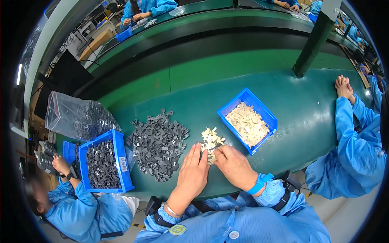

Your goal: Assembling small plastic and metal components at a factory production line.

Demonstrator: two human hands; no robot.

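Observation:
A small heap of cream-coloured flat pieces (pixel 211 137), with a few dark ones among them, lies on the green table between my hands. My left hand (pixel 190 171) rests at its near left side, fingers stretched forward and nothing visible in them. From the right, my right hand (pixel 236 167) reaches to the heap's near edge with bent fingers. Its fingertips are partly hidden, so what they hold, if anything, does not show. Left of the heap spreads a large pile of dark grey rectangular pieces (pixel 158 143). A blue bin (pixel 270 118) of cream pieces stands beyond my right hand.
Another blue bin (pixel 126 164) holds dark pieces on the left, with a clear plastic bag (pixel 67 115) of dark parts behind it. Co-workers in blue sit at both sides and across. A dark green post (pixel 314 44) rises from the table (pixel 300 101) at the far right.

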